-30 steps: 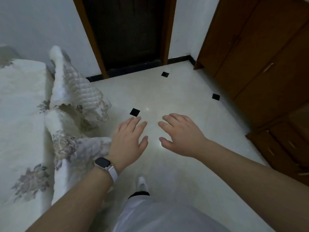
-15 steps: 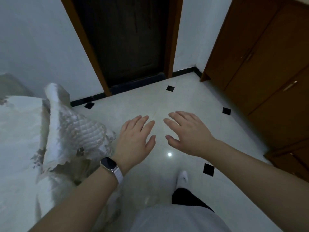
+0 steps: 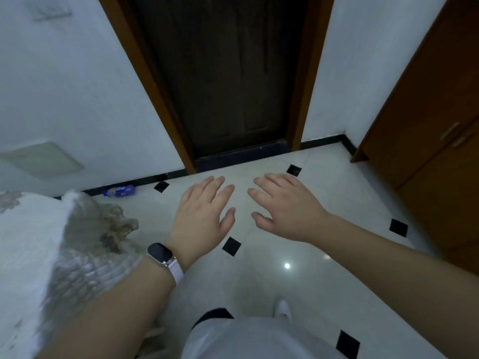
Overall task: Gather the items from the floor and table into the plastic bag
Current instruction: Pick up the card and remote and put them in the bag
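A small blue plastic bottle [image 3: 119,190] lies on its side on the floor against the black skirting, left of the door. My left hand [image 3: 202,216], with a watch on its wrist, hovers palm down over the tiles with straight fingers and holds nothing. Beside it my right hand [image 3: 286,206] is held the same way, empty. Both hands are well to the right of the bottle. No plastic bag is in view.
A bed with a quilted white floral cover [image 3: 51,255] fills the left side. A dark wooden door [image 3: 228,81] stands shut straight ahead. A brown wardrobe [image 3: 427,125] lines the right wall. The pale tiled floor [image 3: 298,255] runs between them.
The view has tilted up and moved toward the door, bringing the blue bottle by the skirting into sight. Both hands stay flat and empty, side by side.
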`<move>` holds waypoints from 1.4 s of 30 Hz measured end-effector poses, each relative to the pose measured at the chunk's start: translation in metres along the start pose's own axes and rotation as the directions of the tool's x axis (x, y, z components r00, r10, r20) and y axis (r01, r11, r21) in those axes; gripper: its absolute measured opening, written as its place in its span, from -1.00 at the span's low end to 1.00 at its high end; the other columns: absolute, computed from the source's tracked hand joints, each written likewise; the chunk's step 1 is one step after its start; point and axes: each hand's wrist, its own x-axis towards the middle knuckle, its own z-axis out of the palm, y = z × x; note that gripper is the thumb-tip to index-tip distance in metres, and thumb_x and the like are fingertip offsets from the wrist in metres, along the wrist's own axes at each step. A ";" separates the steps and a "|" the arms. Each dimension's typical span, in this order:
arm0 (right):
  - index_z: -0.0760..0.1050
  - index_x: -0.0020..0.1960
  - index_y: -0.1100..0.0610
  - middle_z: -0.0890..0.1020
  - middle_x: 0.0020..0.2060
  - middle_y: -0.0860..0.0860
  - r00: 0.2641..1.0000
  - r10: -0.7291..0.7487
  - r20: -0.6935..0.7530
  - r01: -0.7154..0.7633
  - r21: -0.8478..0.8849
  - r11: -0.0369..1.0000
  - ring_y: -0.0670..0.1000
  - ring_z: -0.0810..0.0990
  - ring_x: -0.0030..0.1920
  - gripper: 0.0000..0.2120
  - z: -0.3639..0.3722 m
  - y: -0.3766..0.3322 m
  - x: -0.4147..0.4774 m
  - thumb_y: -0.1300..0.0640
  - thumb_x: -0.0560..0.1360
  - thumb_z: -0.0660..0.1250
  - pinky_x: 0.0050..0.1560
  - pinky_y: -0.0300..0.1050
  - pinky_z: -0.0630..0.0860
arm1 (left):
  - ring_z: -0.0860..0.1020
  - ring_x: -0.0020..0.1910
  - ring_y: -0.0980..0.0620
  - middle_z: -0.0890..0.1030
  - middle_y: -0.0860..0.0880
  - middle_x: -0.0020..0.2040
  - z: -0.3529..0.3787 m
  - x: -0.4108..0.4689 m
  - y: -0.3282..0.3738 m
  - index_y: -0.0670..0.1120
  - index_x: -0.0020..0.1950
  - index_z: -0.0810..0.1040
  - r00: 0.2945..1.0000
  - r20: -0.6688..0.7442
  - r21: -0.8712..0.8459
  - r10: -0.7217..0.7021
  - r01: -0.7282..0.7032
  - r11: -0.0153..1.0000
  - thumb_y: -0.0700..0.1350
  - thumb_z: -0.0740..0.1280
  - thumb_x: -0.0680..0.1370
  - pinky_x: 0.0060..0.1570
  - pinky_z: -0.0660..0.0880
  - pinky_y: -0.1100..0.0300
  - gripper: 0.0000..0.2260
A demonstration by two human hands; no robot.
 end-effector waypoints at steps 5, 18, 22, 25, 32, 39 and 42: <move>0.49 0.32 0.08 0.54 0.28 0.10 0.995 -0.092 0.033 0.092 -0.004 0.996 0.13 0.47 0.28 -0.50 -0.004 0.026 0.072 -0.18 0.52 0.17 0.29 0.08 0.39 | 0.44 0.37 -0.15 0.52 -0.12 0.36 0.007 0.034 -0.036 -0.07 0.36 0.50 0.997 -0.013 0.038 -0.081 0.082 0.996 0.06 0.26 0.55 0.33 0.37 -0.13 -0.59; 0.37 0.43 0.01 0.43 0.40 0.04 0.954 -0.281 0.106 0.280 0.027 0.960 0.08 0.34 0.42 -0.48 0.031 -0.011 0.346 -0.21 0.56 0.12 0.41 0.07 0.25 | 0.45 0.35 -0.13 0.53 -0.10 0.35 0.057 0.111 -0.245 -0.06 0.34 0.51 0.928 -0.071 -0.055 -0.366 0.363 0.930 0.08 0.25 0.55 0.31 0.40 -0.10 -0.59; 0.48 0.34 0.07 0.54 0.28 0.07 0.941 -0.334 0.046 0.334 0.012 0.943 0.12 0.47 0.31 -0.50 0.028 -0.035 0.433 -0.18 0.52 0.15 0.31 0.08 0.39 | 0.46 0.34 -0.14 0.54 -0.10 0.33 0.052 0.135 -0.328 -0.06 0.32 0.52 0.911 -0.140 -0.056 -0.388 0.384 0.922 0.04 0.29 0.53 0.29 0.41 -0.12 -0.61; 0.45 0.36 0.05 0.51 0.33 0.05 0.923 -0.384 0.038 0.383 0.022 0.923 0.10 0.43 0.35 -0.51 0.033 -0.054 0.486 -0.18 0.54 0.15 0.34 0.08 0.35 | 0.47 0.32 -0.16 0.55 -0.12 0.31 0.049 0.143 -0.379 -0.08 0.31 0.52 0.885 -0.161 -0.037 -0.436 0.436 0.899 0.04 0.29 0.52 0.27 0.42 -0.13 -0.61; 0.47 0.33 0.07 0.51 0.31 0.07 0.857 -0.514 0.023 0.512 0.060 0.857 0.11 0.44 0.32 -0.50 0.062 -0.088 0.589 -0.17 0.52 0.13 0.31 0.07 0.37 | 0.50 0.29 -0.17 0.57 -0.12 0.28 0.055 0.144 -0.460 -0.09 0.28 0.56 0.795 -0.210 -0.017 -0.569 0.579 0.815 0.03 0.28 0.51 0.26 0.41 -0.09 -0.61; 0.56 0.21 0.16 0.58 0.21 0.14 0.740 -0.654 -0.155 0.672 0.148 0.725 0.21 0.53 0.19 -0.52 0.114 -0.114 0.715 -0.13 0.47 0.20 0.17 0.10 0.45 | 0.49 0.28 -0.16 0.56 -0.11 0.29 0.060 0.154 -0.540 -0.09 0.29 0.55 0.667 -0.210 0.103 -0.715 0.742 0.662 0.03 0.30 0.50 0.24 0.38 -0.06 -0.60; 0.57 0.21 0.16 0.59 0.19 0.14 0.663 -0.725 -0.187 0.748 0.191 0.636 0.22 0.54 0.17 -0.52 0.125 -0.132 0.777 -0.13 0.46 0.19 0.15 0.09 0.47 | 0.47 0.28 -0.16 0.56 -0.12 0.29 0.054 0.165 -0.580 -0.09 0.28 0.55 0.580 -0.224 0.161 -0.783 0.815 0.557 0.03 0.28 0.49 0.26 0.36 -0.06 -0.60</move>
